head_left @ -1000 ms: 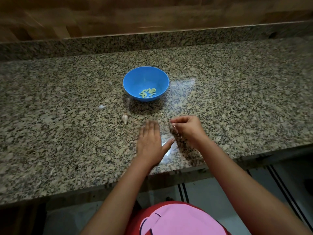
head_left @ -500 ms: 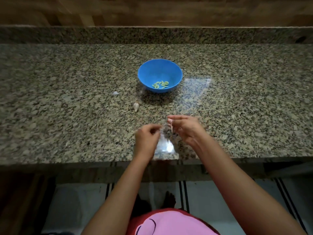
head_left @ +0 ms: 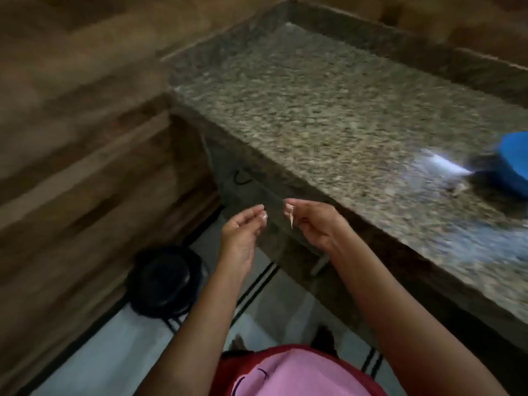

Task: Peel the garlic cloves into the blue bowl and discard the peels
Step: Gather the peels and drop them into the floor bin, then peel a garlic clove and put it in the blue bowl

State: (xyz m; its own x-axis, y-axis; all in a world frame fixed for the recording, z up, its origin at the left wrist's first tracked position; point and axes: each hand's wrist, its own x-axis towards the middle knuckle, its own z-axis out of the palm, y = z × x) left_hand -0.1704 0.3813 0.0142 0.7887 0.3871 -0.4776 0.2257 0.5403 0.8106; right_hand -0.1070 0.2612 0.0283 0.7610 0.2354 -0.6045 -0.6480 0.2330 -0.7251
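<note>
My right hand (head_left: 313, 224) pinches a thin pale garlic peel (head_left: 291, 221) that hangs from its fingertips. My left hand (head_left: 243, 227) is beside it, cupped, its thumb and fingertips closed together on a small pale bit of peel (head_left: 264, 215). Both hands are off the granite counter (head_left: 314, 110), in front of its left corner and above the floor. The blue bowl (head_left: 514, 164) stands on the counter at the far right edge of the view, blurred and partly cut off; its contents are hidden.
A round black bin (head_left: 164, 284) stands on the pale floor below and left of my hands. Wooden panelling (head_left: 71, 138) fills the left side. A bright reflection (head_left: 440, 164) streaks the counter beside the bowl.
The view has swung left and down. Both hands have left the counter top and now hang past its front edge, near the black bin. The bowl has shifted to the far right of the view.
</note>
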